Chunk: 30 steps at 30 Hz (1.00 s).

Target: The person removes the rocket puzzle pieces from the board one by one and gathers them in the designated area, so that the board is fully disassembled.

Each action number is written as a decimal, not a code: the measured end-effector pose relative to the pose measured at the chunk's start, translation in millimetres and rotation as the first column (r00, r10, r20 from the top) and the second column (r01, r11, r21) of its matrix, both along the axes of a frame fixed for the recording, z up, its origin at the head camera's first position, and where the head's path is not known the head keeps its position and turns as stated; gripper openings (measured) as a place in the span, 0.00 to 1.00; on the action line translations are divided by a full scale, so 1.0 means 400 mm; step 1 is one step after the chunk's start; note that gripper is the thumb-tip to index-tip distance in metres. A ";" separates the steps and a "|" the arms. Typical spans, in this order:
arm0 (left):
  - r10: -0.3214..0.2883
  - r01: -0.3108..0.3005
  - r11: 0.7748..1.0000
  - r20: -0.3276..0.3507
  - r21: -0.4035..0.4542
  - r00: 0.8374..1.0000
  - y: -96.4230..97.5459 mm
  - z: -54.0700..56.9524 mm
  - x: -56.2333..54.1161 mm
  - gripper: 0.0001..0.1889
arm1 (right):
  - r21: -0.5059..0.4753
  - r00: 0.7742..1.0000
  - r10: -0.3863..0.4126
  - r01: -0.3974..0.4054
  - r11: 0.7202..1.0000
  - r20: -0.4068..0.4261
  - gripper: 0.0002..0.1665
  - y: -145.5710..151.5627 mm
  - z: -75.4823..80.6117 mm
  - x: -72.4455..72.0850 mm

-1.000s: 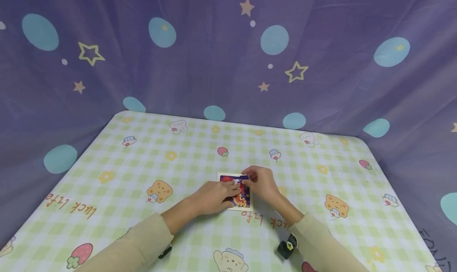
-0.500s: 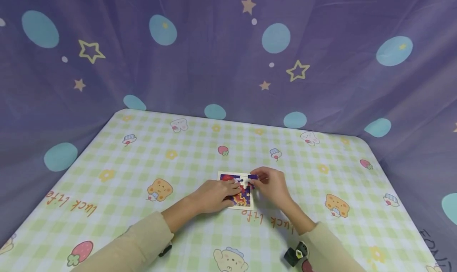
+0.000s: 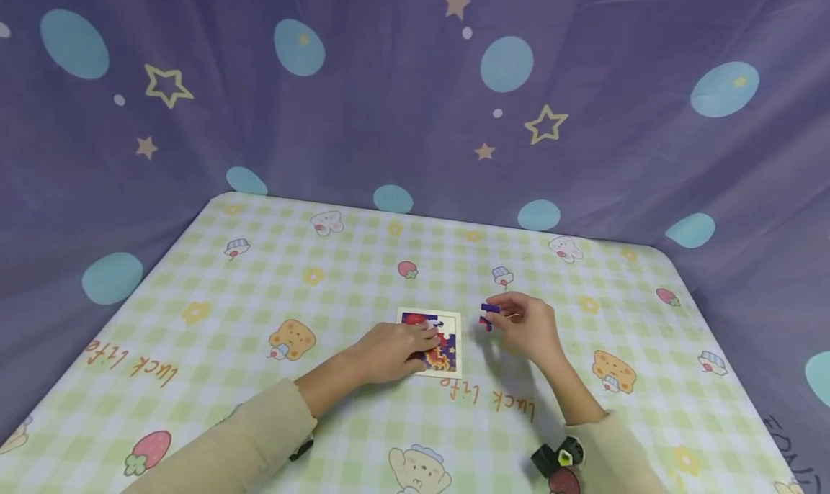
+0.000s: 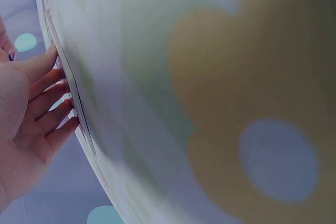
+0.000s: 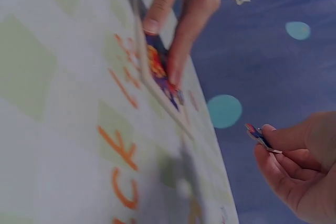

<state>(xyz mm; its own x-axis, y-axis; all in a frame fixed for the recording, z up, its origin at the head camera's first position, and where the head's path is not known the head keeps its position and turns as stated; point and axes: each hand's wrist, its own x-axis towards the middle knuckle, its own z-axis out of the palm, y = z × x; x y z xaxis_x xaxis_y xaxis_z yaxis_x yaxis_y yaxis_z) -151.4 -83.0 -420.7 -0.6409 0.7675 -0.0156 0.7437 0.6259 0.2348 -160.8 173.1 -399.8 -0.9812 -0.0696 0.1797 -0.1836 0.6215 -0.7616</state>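
A small square jigsaw puzzle with a pale frame (image 3: 458, 351) lies on the table, its picture red, purple and yellow. My left hand (image 3: 392, 353) rests on its left part with extended fingers, covering some of the picture. The far right corner of the puzzle is a bare pale gap. To the right of the frame, above the cloth, my right hand (image 3: 529, 330) pinches a purple and red puzzle piece (image 3: 491, 309) between thumb and fingers. That piece (image 5: 257, 133) shows tilted at the fingertips in the right wrist view.
A green and white checked tablecloth (image 3: 350, 263) with cartoon prints covers the table. Behind it hangs a purple curtain (image 3: 402, 105) with stars and blue ovals. A black wrist device (image 3: 556, 458) sits at the right sleeve.
My right hand has lifted the puzzle piece out of the frame's far right corner and carried it rightward, leaving a pale gap. The left hand has stayed on the puzzle.
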 end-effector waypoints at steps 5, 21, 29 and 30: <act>0.004 -0.004 1.000 0.006 0.005 1.000 0.000 -0.001 0.000 0.24 | -0.036 1.000 -0.018 0.018 0.999 -0.017 0.10 0.034 0.014 0.000; 0.020 -0.020 1.000 0.033 0.015 0.999 0.001 -0.001 0.002 0.24 | 0.061 0.997 -0.025 0.020 0.998 0.074 0.09 0.119 -0.023 0.007; 0.025 -0.025 1.000 0.029 0.017 0.999 0.001 -0.004 0.002 0.23 | 0.179 0.993 -0.028 0.007 0.984 0.116 0.08 0.160 -0.049 0.018; 0.024 -0.024 1.000 0.028 0.018 0.999 0.001 -0.004 0.002 0.23 | 0.186 0.992 -0.033 0.010 0.983 0.118 0.08 0.164 -0.051 0.019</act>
<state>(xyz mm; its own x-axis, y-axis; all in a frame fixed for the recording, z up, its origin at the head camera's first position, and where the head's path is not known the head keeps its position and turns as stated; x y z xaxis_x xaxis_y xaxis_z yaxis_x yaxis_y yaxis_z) -150.5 -82.7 -422.1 -0.6587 0.7522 -0.0196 0.7216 0.6388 0.2670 -153.3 238.8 -420.3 -0.9965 -0.0690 0.0464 -0.0826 0.7562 -0.6491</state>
